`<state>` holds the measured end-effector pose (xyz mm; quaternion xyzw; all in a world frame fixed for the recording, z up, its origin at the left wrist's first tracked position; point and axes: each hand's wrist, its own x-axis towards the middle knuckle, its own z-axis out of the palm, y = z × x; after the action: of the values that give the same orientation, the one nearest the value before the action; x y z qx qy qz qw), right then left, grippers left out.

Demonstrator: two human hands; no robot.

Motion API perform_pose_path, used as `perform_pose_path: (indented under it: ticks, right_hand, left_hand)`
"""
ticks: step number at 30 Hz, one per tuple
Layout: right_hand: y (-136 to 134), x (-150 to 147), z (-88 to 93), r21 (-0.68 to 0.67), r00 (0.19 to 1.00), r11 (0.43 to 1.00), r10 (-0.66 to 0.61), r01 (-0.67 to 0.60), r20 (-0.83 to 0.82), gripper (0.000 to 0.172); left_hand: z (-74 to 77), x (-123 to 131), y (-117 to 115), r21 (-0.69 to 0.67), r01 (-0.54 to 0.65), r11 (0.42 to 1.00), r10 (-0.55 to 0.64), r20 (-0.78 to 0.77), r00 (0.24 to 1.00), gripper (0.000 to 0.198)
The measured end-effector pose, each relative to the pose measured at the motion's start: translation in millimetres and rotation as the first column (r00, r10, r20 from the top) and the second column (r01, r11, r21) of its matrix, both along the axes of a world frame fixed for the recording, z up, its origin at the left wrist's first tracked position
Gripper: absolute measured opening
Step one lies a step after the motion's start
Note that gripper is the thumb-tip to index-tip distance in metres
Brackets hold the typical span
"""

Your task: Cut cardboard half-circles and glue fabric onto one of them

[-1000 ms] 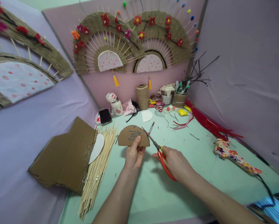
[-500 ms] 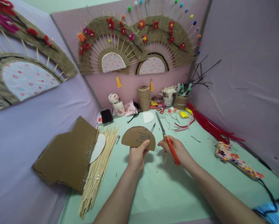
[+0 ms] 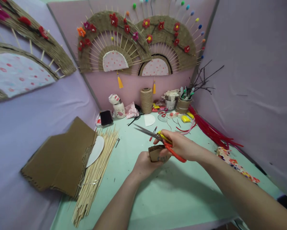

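My left hand is closed on a cardboard piece, which is turned so that only a small part shows, with blue marks on its face. My right hand grips scissors with a red and a yellow handle. Their blades point up and to the left, slightly parted, above the cardboard. Fingers of both hands hide much of the piece. A red pen lies on the table just beyond the scissors.
On the left lie a large cardboard sheet, a white paper piece and a bundle of thin sticks. A twine spool stands at the back. Red pipe cleaners and a flower-patterned tool lie to the right.
The cardboard half-disc has turned in my left hand and moved right, toward my right hand. The scissors have swung leftward over it. The view has shifted slightly.
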<state>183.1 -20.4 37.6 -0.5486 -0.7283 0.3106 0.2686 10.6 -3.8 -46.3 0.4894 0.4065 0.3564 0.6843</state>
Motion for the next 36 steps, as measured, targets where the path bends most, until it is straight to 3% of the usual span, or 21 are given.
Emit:
perform_pose_path:
  ticks: [3, 6, 9, 12, 14, 16, 19, 21, 24, 28, 32, 36]
  right_hand:
    - [-0.4, -5.3, -1.4, 0.049, 0.988, 0.996, 0.06, -0.068, 0.144, 0.016]
    - [-1.6, -6.9, -3.6, 0.101, 0.983, 0.992, 0.061, -0.079, 0.173, 0.018]
    - [-1.7, -1.6, -7.7, 0.09, 0.998, 0.996, -0.025, 0.02, 0.054, 0.02]
    - [2.8, 10.0, -17.9, 0.064, 0.959, 0.978, -0.178, 0.196, -0.22, 0.026]
    - [8.8, 16.4, -27.9, 0.061, 0.831, 0.929, -0.296, 0.366, -0.471, 0.035]
    - [15.8, 16.6, -39.1, 0.01, 0.593, 0.856, -0.35, 0.517, -0.725, 0.043]
    - [24.2, -0.1, -55.3, -0.179, 0.177, 0.78, -0.348, 0.6, -0.921, 0.049]
    - [26.3, -20.1, -64.8, -0.259, 0.046, 0.75, -0.36, 0.608, -0.932, 0.05]
    - [24.2, -51.6, -75.6, -0.323, -0.043, 0.723, -0.377, 0.611, -0.925, 0.049]
    - [18.2, -76.3, -80.8, -0.381, -0.12, 0.715, -0.388, 0.587, -0.914, 0.048]
    - [15.1, -82.7, -80.6, -0.433, -0.175, 0.716, -0.408, 0.547, -0.896, 0.05]
    - [13.7, -84.9, -82.1, -0.436, -0.174, 0.723, -0.411, 0.535, -0.895, 0.05]
  left_hand:
    - [-4.1, -4.3, 0.2, 0.137, 0.173, 0.975, -0.139, -0.228, 0.964, 0.018]
    - [-7.5, -6.8, 1.7, 0.194, 0.258, 0.946, -0.176, -0.361, 0.916, 0.015]
    - [-6.9, -9.1, 7.0, 0.212, 0.313, 0.926, -0.207, -0.408, 0.889, 0.019]
    - [-1.6, -13.7, 16.1, 0.238, 0.2, 0.95, -0.127, -0.29, 0.948, 0.053]
    - [2.1, -16.3, 21.8, 0.247, 0.017, 0.969, 0.009, -0.105, 0.994, 0.083]
    - [4.0, -15.7, 24.4, 0.208, -0.12, 0.971, 0.104, 0.085, 0.991, 0.094]
    - [2.7, -7.1, 20.8, 0.106, -0.157, 0.982, 0.116, 0.318, 0.941, 0.078]
    - [0.7, 0.9, 15.5, 0.038, -0.163, 0.986, 0.129, 0.451, 0.883, 0.064]
    - [-1.3, 9.3, 9.9, -0.08, -0.219, 0.972, 0.223, 0.595, 0.773, 0.05]
    - [-0.5, 11.0, 9.6, -0.214, -0.28, 0.936, 0.35, 0.668, 0.656, 0.037]
    - [0.6, 9.8, 10.0, -0.279, -0.31, 0.909, 0.415, 0.675, 0.609, 0.035]
    - [-0.2, 9.4, 9.9, -0.302, -0.307, 0.902, 0.43, 0.676, 0.598, 0.036]
